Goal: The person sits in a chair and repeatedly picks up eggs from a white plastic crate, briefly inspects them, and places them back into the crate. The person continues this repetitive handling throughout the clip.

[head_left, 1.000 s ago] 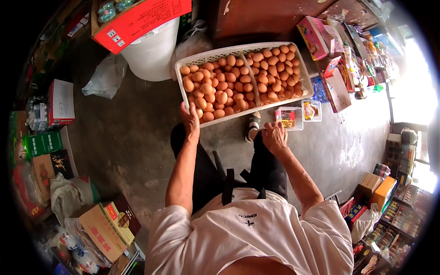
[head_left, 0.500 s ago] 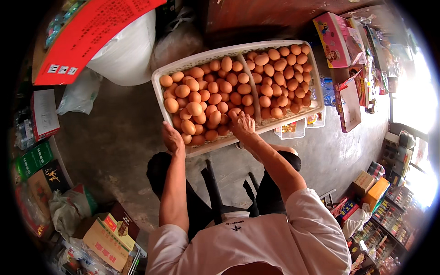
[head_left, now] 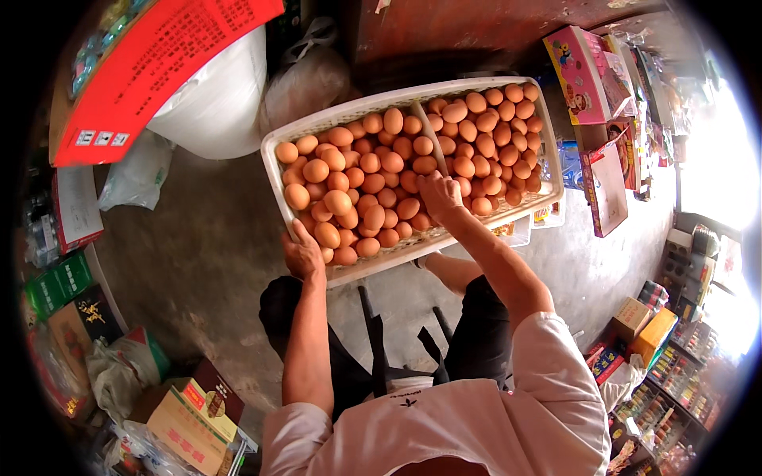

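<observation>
I keep the left hand (head_left: 303,254) clamped on the near-left corner of the white crate (head_left: 381,259). I position the right hand (head_left: 442,198) over its near rim, beside the divider (head_left: 431,133); I cannot tell whether its fingers are closed. Brown eggs (head_left: 341,176) occupy both compartments, ahead of me.

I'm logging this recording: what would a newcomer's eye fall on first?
Brown eggs, heaped in both sections of the pale crate at the centre; the left grip is at its near left corner, the right grip by the divider's near end. Next, the bright red carton panel at upper left, then the white glare at the far right.
</observation>
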{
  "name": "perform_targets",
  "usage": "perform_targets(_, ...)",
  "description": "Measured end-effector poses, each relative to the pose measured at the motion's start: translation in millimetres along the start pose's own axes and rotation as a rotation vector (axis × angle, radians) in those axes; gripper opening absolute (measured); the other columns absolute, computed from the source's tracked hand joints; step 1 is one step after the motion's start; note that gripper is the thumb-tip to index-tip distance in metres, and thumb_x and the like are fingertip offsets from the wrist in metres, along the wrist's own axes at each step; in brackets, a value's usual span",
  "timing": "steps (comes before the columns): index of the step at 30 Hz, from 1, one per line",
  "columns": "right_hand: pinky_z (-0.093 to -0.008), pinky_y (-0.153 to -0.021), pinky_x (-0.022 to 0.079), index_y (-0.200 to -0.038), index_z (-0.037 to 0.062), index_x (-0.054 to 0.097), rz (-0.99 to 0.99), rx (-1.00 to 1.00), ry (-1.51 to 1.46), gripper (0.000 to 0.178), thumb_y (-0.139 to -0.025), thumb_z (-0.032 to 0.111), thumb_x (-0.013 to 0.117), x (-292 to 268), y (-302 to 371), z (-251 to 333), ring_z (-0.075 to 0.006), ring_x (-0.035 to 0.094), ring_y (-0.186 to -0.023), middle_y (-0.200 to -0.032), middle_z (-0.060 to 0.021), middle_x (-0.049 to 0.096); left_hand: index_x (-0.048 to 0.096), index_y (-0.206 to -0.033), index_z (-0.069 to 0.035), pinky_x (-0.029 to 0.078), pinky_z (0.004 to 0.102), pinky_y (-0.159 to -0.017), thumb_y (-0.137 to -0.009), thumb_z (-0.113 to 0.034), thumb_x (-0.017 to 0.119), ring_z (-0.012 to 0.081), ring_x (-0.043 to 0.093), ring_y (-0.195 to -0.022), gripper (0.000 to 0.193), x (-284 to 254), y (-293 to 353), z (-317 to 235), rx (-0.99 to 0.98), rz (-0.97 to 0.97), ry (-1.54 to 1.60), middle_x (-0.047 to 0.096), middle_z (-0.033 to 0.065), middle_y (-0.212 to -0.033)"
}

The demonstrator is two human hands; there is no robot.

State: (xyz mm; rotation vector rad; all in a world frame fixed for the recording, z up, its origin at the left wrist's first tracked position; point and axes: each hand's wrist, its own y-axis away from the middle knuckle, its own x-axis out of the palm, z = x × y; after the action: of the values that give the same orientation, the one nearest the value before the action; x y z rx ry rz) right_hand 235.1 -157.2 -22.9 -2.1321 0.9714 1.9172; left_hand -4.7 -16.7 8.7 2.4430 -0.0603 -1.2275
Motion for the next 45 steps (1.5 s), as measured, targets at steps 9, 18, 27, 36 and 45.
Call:
perform_targets(9, -0.0412, -0.056, 0.048, -0.097, 0.0109, 0.055, 0.055, -0.04, -0.226, 0.023, -0.075, 0.017, 0.058, -9.5, -3.7, -13.4, -0.0319, 0.063, -0.071, -0.085, -0.016, 0.06, 0.058, -0.11, 0.0, 0.049, 0.0449, -0.077, -0.085, -0.063, 0.038, 0.0394, 0.06, -0.09, 0.07, 1.4, 0.7, 2.9, -0.03, 0.044, -0.074, 0.062, 0.0241, -0.1)
perform_targets(18, -0.0436, -0.07, 0.049, -0.105, 0.0117, 0.056, -0.242, 0.487, -1.003, 0.04, -0.07, 0.028, 0.065, -37.8, 61.6, -98.5, -0.0371, 0.062, -0.08, -0.08, -0.0216, 0.063, 0.057, -0.111, 0.0, 0.049, 0.0448, -0.078, -0.084, -0.065, 0.037, 0.0401, 0.06, -0.091, 0.073, 2.0, -1.4, -0.5, -0.049, 0.002, -0.129, 0.062, 0.0241, -0.101)
perform_targets(27, -0.0452, -0.071, 0.049, -0.096, 0.0089, 0.057, -0.13, 0.744, -0.738, 0.036, -0.072, 0.035, 0.064, -12.9, 42.0, -159.9, -0.0383, 0.062, -0.081, -0.084, -0.0213, 0.064, 0.058, -0.111, -0.002, 0.047, 0.0452, -0.079, -0.083, -0.065, 0.039, 0.0404, 0.059, -0.092, 0.071, 5.6, -0.8, 0.8, -0.06, -0.036, -0.119, 0.062, 0.0237, -0.103)
perform_targets(36, -0.0413, -0.079, 0.048, -0.1, 0.0042, 0.063, -0.287, 1.023, -0.779, 0.046, -0.074, 0.042, 0.063, 26.6, 62.3, -247.0, -0.0333, 0.063, -0.087, -0.088, -0.0211, 0.065, 0.057, -0.111, 0.001, 0.047, 0.0451, -0.081, -0.084, -0.063, 0.042, 0.0404, 0.059, -0.094, 0.071, 5.4, -2.3, 1.9, -0.032, -0.033, -0.121, 0.061, 0.0255, -0.102)
perform_targets(45, -0.0468, -0.078, 0.047, -0.097, 0.0036, 0.057, -0.252, 0.661, -0.303, 0.032, -0.081, 0.031, 0.058, 22.4, 19.8, -252.3, -0.0384, 0.058, -0.09, -0.101, -0.0212, 0.056, 0.057, -0.112, 0.003, 0.046, 0.0431, -0.085, -0.084, -0.061, 0.044, 0.0375, 0.058, -0.097, 0.071, 0.8, 2.5, -6.7, -0.039, -0.023, -0.097, 0.06, 0.0232, -0.107)
